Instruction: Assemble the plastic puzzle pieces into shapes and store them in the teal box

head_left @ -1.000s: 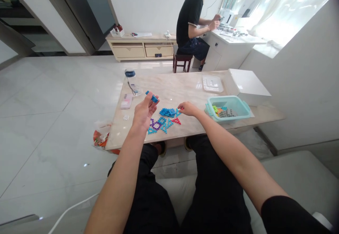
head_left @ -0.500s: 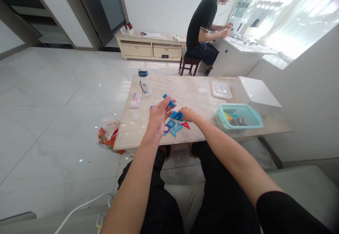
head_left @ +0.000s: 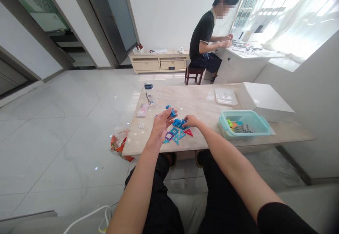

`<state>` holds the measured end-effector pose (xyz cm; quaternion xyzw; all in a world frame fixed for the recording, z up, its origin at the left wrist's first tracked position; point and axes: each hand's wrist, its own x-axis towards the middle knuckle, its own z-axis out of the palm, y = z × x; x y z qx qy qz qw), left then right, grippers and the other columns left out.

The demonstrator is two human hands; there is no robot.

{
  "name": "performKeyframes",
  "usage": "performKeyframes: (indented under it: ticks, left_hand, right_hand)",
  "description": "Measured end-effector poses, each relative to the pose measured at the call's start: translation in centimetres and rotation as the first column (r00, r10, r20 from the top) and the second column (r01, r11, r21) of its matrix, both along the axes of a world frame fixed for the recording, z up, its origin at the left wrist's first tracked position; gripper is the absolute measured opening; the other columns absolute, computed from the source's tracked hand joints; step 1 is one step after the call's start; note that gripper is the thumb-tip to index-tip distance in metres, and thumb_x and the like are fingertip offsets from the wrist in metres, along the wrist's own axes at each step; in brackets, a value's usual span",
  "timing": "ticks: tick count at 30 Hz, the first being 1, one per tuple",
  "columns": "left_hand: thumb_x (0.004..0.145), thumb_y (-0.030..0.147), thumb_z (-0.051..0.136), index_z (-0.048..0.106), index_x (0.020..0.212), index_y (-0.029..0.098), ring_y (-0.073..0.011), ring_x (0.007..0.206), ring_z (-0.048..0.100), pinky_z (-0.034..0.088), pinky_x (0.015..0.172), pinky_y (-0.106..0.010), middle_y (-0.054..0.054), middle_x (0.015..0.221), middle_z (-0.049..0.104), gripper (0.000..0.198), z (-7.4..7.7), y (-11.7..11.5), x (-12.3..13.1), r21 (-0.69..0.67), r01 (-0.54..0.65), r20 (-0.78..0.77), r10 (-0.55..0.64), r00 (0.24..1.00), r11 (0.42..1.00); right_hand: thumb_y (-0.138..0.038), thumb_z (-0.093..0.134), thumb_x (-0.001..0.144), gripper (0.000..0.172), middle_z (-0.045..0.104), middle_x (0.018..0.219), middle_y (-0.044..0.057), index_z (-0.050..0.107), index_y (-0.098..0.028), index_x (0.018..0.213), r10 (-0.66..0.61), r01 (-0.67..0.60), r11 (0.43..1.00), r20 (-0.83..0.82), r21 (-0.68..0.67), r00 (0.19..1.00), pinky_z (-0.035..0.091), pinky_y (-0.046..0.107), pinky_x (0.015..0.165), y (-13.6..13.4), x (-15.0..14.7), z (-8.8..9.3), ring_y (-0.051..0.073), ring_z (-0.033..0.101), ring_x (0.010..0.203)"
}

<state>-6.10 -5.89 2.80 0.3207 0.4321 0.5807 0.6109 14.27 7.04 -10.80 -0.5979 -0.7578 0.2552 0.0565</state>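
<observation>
My left hand (head_left: 162, 121) is closed round a stack of blue plastic building pieces (head_left: 172, 113), held just above the table. To its right, my right hand (head_left: 191, 121) reaches into a small pile of blue building pieces (head_left: 179, 123), its fingers bent onto them; whether it pinches one I cannot make out. Just below the pile lie flat light-blue pieces (head_left: 178, 137), a purple piece with a white centre (head_left: 168, 135) and a red triangular piece (head_left: 188, 132).
A teal plastic tub (head_left: 246, 133) with green, orange and grey pieces stands at the right. Behind it are a clear lid (head_left: 226, 96) and a white box (head_left: 270, 99). A clear bottle (head_left: 150, 96) and a pink packet (head_left: 142, 111) stand left. Another person (head_left: 202, 32) sits at a far desk.
The camera view has shifted, so the scene sits lower and further right. My left hand still holds the blue pieces; my right hand stays at the pile.
</observation>
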Motion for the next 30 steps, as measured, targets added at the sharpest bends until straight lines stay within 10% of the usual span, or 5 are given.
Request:
performKeyframes:
  ticks: [6,11,30]
  left_hand:
    - [0.071,0.060,0.096,0.081,0.106,0.015,-0.0229,0.105,0.078,0.055,0.080,-0.025,-0.016,0.118,0.083,0.058,0.0,1.0,0.0,-0.010,-0.028,-0.143,0.026,0.989,1.000]
    - [0.071,0.058,0.095,0.083,0.102,0.014,-0.0206,0.099,0.077,0.053,0.077,-0.025,-0.016,0.115,0.083,0.055,-0.7,2.3,0.8,-0.010,-0.015,-0.270,0.012,0.963,1.000]
    - [0.066,0.064,0.097,0.085,0.108,0.017,-0.0267,0.104,0.078,0.058,0.094,-0.034,-0.014,0.115,0.083,0.064,-1.9,3.4,4.5,-0.062,0.157,-0.414,-0.168,0.895,0.986]
  right_hand:
    - [-0.056,0.077,0.092,0.043,0.081,0.093,0.006,0.082,-0.015,0.107,-0.071,0.070,0.997,-0.340,-0.015,0.938,0.054,0.026,0.073,-0.6,0.8,2.3,0.021,0.073,0.088]
    - [-0.051,0.085,0.090,0.054,0.080,0.124,0.014,0.076,-0.015,0.129,-0.204,0.058,0.975,-0.753,-0.216,0.625,0.060,0.027,0.077,-3.2,2.1,4.7,0.022,0.076,0.103]
    - [-0.058,0.077,0.098,0.043,0.082,0.117,0.009,0.082,-0.020,0.118,-0.189,-0.098,0.961,-0.870,-0.260,0.455,0.056,0.022,0.076,-7.3,3.8,9.7,0.017,0.074,0.099]
